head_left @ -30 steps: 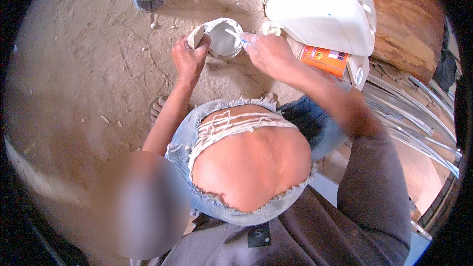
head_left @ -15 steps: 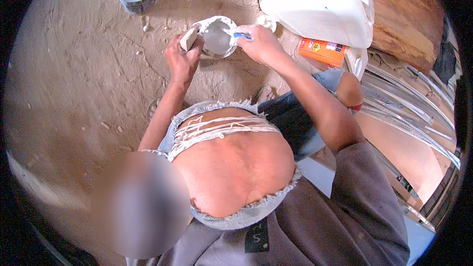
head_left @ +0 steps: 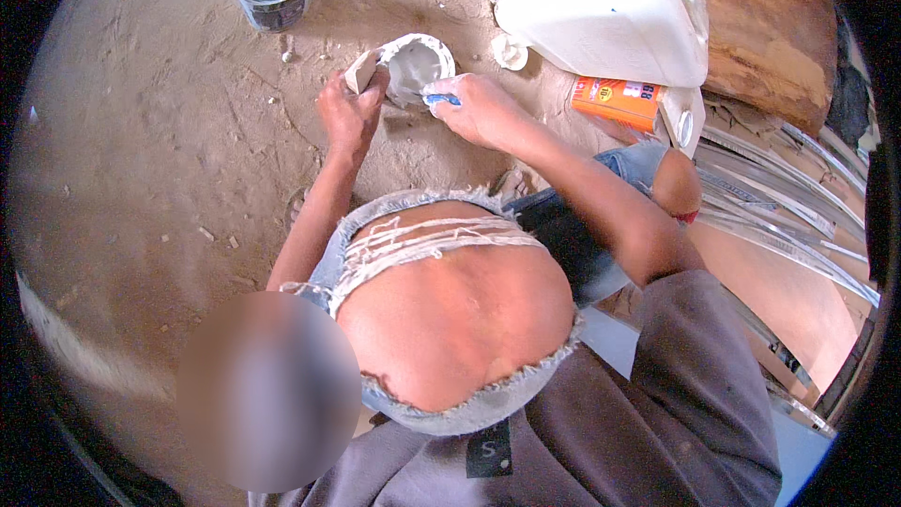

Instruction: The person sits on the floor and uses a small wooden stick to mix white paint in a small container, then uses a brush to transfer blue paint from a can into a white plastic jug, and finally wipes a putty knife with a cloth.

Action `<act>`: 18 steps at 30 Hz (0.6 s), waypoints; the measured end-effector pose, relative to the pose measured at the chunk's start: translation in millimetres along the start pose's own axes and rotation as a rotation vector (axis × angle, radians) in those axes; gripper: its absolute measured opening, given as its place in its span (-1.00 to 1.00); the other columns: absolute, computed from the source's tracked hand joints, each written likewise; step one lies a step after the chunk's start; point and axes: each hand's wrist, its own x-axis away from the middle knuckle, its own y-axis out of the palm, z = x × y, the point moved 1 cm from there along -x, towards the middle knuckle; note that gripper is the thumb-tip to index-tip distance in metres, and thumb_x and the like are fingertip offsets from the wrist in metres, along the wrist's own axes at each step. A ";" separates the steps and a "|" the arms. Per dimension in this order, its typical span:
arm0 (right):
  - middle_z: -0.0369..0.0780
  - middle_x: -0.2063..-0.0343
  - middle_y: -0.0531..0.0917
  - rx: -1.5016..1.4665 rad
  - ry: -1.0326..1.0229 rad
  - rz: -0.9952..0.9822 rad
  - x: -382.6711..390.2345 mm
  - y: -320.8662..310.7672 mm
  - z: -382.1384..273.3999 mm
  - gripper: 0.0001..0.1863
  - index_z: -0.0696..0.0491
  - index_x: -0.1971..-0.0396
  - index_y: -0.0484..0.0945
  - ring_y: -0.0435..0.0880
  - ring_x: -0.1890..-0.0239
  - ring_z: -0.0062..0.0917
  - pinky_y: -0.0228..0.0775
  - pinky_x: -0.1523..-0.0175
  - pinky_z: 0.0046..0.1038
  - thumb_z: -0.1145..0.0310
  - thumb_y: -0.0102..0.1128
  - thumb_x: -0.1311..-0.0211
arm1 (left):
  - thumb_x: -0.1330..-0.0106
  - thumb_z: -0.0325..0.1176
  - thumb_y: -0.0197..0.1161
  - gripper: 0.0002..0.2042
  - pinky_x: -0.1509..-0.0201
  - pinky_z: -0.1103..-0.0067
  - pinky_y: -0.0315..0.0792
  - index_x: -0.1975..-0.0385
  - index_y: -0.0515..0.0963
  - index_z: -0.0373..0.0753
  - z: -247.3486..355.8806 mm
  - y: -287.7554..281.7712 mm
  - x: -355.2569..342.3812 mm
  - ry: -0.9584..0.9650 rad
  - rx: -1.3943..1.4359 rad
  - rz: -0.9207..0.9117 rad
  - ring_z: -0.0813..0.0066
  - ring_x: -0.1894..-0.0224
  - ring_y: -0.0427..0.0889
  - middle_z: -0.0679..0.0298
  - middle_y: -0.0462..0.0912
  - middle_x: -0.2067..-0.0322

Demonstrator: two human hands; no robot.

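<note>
from afar i have my left hand [head_left: 349, 113] gripping a pale flat piece [head_left: 359, 73] at the left rim of a white-smeared cup [head_left: 428, 40]; my right hand [head_left: 477, 111] closes on a blue tool [head_left: 444, 99] at its near right; i judge a steady cup and slow strokes serve best; wet grey-white stuff [head_left: 417, 63] lines the cup; the far-left can [head_left: 280, 16] looks dark inside; the white jug [head_left: 587, 14] hides its contents

The head fisheye looks down on left hand [head_left: 353, 115] and right hand [head_left: 481, 109].

The right grip [head_left: 481, 113] partly hides the blue tool [head_left: 444, 99]; a blur [head_left: 269, 392] masks lower left.
</note>
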 end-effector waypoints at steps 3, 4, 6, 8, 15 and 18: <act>0.03 0.24 0.72 0.240 0.014 -0.086 1.3 -19.4 -16.8 -0.65 0.11 0.05 0.67 0.72 0.25 -0.03 0.54 0.07 -0.14 0.28 0.15 -0.23 | -0.23 -0.24 0.41 -0.67 0.15 0.50 0.55 0.05 0.71 -0.25 -4.5 3.2 -2.4 -0.054 -0.079 0.003 0.53 0.27 0.71 0.23 0.79 0.31; 0.04 0.26 0.72 0.361 -0.076 -0.049 0.0 -24.7 -15.6 -0.66 0.07 0.05 0.67 0.71 0.27 -0.04 0.54 0.10 -0.13 0.29 0.13 -0.24 | -0.23 -0.24 0.41 -0.67 0.15 0.50 0.55 0.05 0.71 -0.25 -2.4 2.4 -2.4 -0.057 -0.080 0.002 0.53 0.27 0.71 0.23 0.79 0.31; 0.04 0.28 0.71 0.479 -0.167 -0.014 -5.8 -32.6 -14.7 -0.67 0.03 0.05 0.68 0.71 0.28 -0.04 0.54 0.13 -0.11 0.29 0.12 -0.24 | -0.23 -0.24 0.41 -0.67 0.13 0.50 0.55 0.05 0.71 -0.26 2.1 -0.3 -2.6 -0.041 -0.109 -0.040 0.53 0.25 0.71 0.23 0.79 0.29; 0.02 0.33 0.71 0.662 -0.284 -0.043 -14.2 -37.8 -13.8 -0.67 -0.04 0.03 0.68 0.71 0.31 -0.08 0.54 0.16 -0.10 0.28 0.10 -0.24 | -0.24 -0.23 0.42 -0.66 0.13 0.50 0.55 0.05 0.71 -0.26 -0.3 -0.9 -2.2 -0.030 -0.083 -0.039 0.52 0.24 0.71 0.23 0.79 0.29; 0.09 0.35 0.70 0.491 -0.322 0.037 -29.7 -30.7 6.7 -0.76 0.05 0.22 0.69 0.73 0.31 -0.10 0.56 0.23 -0.04 0.34 0.07 -0.24 | -0.15 -0.06 0.41 -0.58 0.13 0.28 0.56 0.15 0.72 -0.29 4.6 -2.4 1.0 -0.022 0.046 -0.023 0.01 0.25 0.76 -0.07 0.73 0.35; 0.08 0.34 0.70 0.411 -0.146 -0.047 -32.3 -35.4 6.2 -0.73 0.09 0.22 0.68 0.72 0.26 -0.02 0.55 0.15 0.00 0.30 0.08 -0.21 | -0.16 -0.05 0.40 -0.57 0.13 0.28 0.56 0.15 0.72 -0.30 3.7 0.5 -0.4 -0.076 0.043 0.001 0.02 0.25 0.76 -0.08 0.74 0.33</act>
